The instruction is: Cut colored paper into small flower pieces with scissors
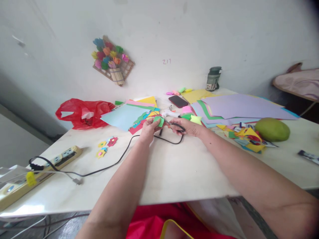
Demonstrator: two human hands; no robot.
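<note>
Between the fingers of my left hand [149, 130] is a small piece of green paper [159, 121]. My right hand [186, 127] grips scissors by their black handles [178, 126], and the blades point left at the green paper. Whether the blades touch the paper is too small to tell. Just behind my hands lies a white glue gun [170, 113], with cut colored paper strips [143, 119] to the left of it. Small paper flowers [112, 141] in red, yellow and blue lie on the table left of my left forearm.
A black cord [114, 163] runs from a power strip [62, 158] toward my hands. Behind are a red bag [86, 114], paper sheets [239, 106], a phone [178, 101] and a green bottle [213, 79]. Paper scraps [251, 139] and a green fruit [272, 129] lie right.
</note>
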